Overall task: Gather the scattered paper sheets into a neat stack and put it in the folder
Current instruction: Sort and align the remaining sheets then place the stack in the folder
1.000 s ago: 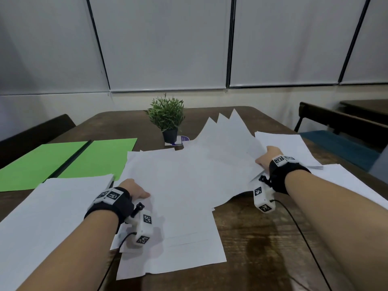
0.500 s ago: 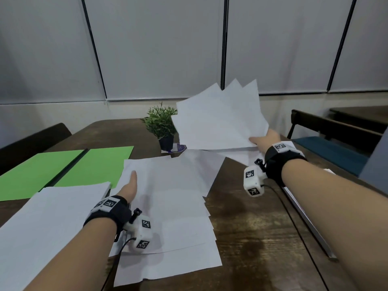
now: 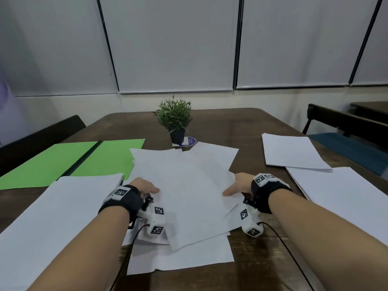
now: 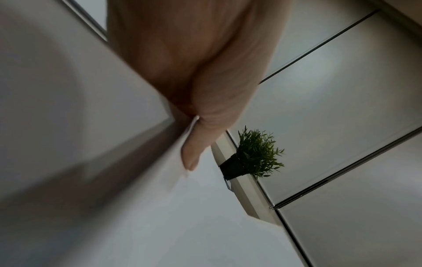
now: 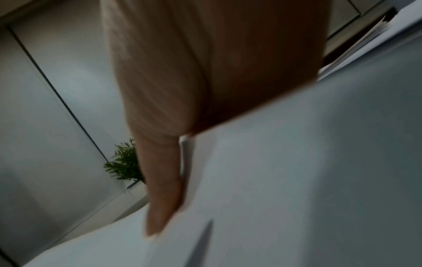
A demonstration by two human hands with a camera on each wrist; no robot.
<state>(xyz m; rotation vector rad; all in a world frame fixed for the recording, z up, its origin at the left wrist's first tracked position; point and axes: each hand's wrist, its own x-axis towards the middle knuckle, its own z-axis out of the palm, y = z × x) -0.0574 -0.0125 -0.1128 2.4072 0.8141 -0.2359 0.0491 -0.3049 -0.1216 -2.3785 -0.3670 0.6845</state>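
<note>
A loose, fanned pile of white paper sheets (image 3: pixel 186 185) lies on the wooden table (image 3: pixel 262 265) in front of me. My left hand (image 3: pixel 147 186) holds the pile's left edge and my right hand (image 3: pixel 236 186) its right edge. In the left wrist view the thumb (image 4: pixel 194 144) presses on top of the sheets (image 4: pixel 205 225), with the fingers hidden beneath. The right wrist view shows the thumb (image 5: pixel 160 198) lying on the sheets (image 5: pixel 297 180) in the same way. The open green folder (image 3: pixel 84 162) lies flat at the far left.
More white sheets lie at the left front (image 3: pixel 52 217), the far right (image 3: pixel 291 152) and the right (image 3: pixel 346 196). A small potted plant (image 3: pixel 175 120) stands behind the pile. Dark chairs flank the table at the left (image 3: pixel 37 139) and right (image 3: pixel 346 122).
My right hand has lowered the fan of sheets from the air onto the middle pile. My left hand has gone from lying flat on the sheets to holding the pile's left edge.
</note>
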